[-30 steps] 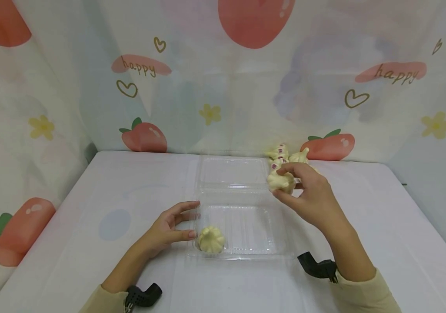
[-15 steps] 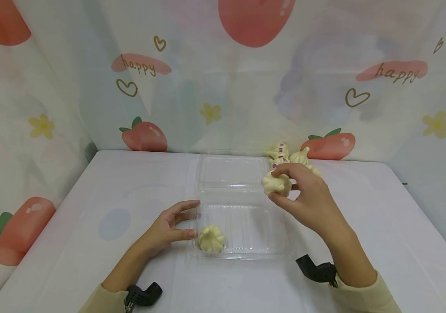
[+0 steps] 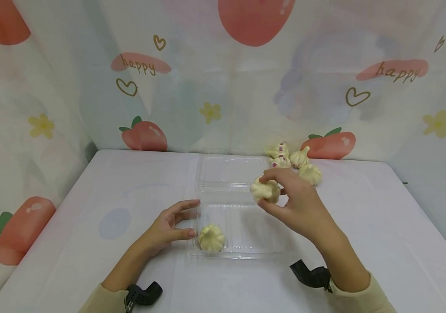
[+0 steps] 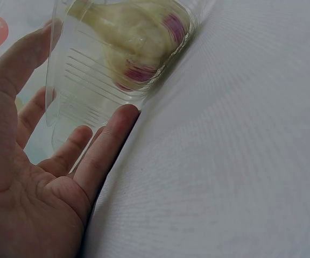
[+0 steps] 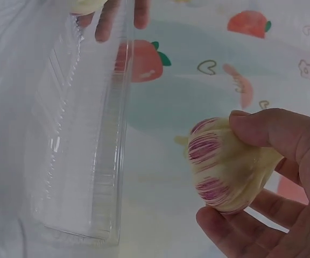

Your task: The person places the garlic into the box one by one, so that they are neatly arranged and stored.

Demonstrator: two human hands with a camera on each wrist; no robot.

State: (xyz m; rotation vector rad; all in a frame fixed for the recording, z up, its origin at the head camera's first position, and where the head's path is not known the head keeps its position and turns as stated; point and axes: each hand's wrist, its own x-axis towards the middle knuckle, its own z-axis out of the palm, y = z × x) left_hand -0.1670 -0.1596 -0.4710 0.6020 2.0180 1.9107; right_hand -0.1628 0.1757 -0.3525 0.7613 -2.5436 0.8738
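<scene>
The grip of the right hand (image 3: 299, 202) is closed around a garlic bulb (image 3: 264, 191), thumb on one side and fingertips on the other, holding it in the air and touching nothing else. Only the rounded sides are pinched, so a squeeze a little too hard or off-centre could make the smooth-looking bulb twist or pop out. From up there it would probably bounce, and being round it might roll. Beneath and toward the person lies the clear plastic box (image 3: 242, 237), which looks thin and light; a drop onto its rim or a knuckle catching the edge could tip or shove it. The left hand (image 3: 172, 224) has its fingers spread against the box's left side, gripping nothing, which may stop a slide that way but would do little against a lift or a slide to the right. The lid (image 3: 232, 171) lies folded back behind the tray, and a low pass of the hand might snag it and swing it up. A second bulb (image 3: 211, 239) sits in the box's near-left corner and could be knocked by a careless placement. Beyond the right hand, four loose bulbs (image 3: 299, 158) cluster at the table's (image 3: 387, 226) far edge, where a brush from the fingers might scatter them.
</scene>
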